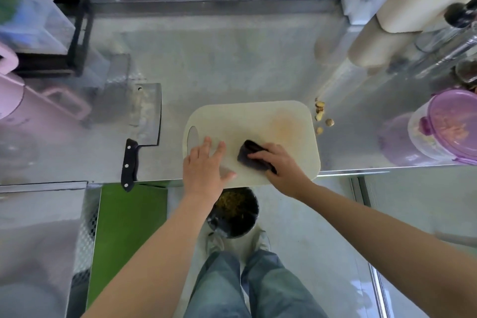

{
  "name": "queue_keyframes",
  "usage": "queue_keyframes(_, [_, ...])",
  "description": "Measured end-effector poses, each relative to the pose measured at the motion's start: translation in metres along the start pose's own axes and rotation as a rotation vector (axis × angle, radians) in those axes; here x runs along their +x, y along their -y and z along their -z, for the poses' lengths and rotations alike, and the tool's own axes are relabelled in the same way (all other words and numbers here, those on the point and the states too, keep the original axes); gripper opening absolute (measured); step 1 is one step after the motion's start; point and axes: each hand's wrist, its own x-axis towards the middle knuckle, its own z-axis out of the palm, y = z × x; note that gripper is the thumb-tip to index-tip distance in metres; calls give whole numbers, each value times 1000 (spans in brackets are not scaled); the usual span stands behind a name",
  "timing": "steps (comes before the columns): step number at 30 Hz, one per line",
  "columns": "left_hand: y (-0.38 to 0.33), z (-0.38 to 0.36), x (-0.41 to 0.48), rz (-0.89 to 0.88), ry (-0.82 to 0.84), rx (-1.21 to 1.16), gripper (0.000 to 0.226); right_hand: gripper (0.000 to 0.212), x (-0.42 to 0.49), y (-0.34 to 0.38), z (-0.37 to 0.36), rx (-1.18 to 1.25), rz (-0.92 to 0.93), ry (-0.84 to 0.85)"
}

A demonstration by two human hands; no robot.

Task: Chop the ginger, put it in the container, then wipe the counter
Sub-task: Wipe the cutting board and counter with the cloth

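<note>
R hand (280, 166) grip closed on dark folded cloth (251, 156), pressed onto pale rounded plastic cutting board (258, 121) w/ oval handle hole. L hand (206, 162) flat, grip open, on board. Ginger scraps (321, 115) on shiny steel bench (219, 64) just R of board; lidded purple-topped container (444, 125) far R. Black-handled cleaver (144, 121) lies L.

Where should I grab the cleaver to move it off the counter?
Take the cleaver by its black riveted handle, which juts past the counter edge toward you. Come from the near side with the left hand, which lies closest. The blade lies flat and points away, so fingers can wrap the overhanging handle from below.
</note>
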Motion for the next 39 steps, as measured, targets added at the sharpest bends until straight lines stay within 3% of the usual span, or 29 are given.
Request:
queue_keyframes(2, [4, 1, 0, -30, 12, -23, 87, 47, 3, 2, 8, 31, -14, -65])
queue_keyframes(4, [12, 1, -1, -64, 61, -42, 102, 49, 21, -7, 21, -10, -126, -236])
queue_keyframes(6, [19, 1, -3, -98, 77, -44, 108, 53, 36, -18, 28, -102, -250, -293])
queue_keyframes(9, [21, 2, -6, -132, 32, -24, 100, 57, 33, -19, 18, -109, -255, -211])
queue_keyframes(14, [22, 1, -7, -154, 17, -11, 97, 50, -7, 12, -3, -14, 14, 110])
queue_keyframes(20, [28, 3, -5, -201, 47, 0, 100, 58, 23, -2, 8, -29, -249, -164])
queue_keyframes(27, [29, 2, -5, -221, 17, 58, 96, 53, -16, 30, -14, 39, -96, 138])
queue_keyframes(31, [31, 3, -5, -232, 17, 69, 97, 60, -10, 21, -6, 65, -264, -169])
queue_keyframes(33, [31, 3, -4, -238, 15, 84, 97, 62, -12, 20, -12, 10, -322, -224])
queue_keyframes(39, [32, 2, -3, -246, -24, 106, 99, 55, -39, 42, -31, 91, -198, 6])
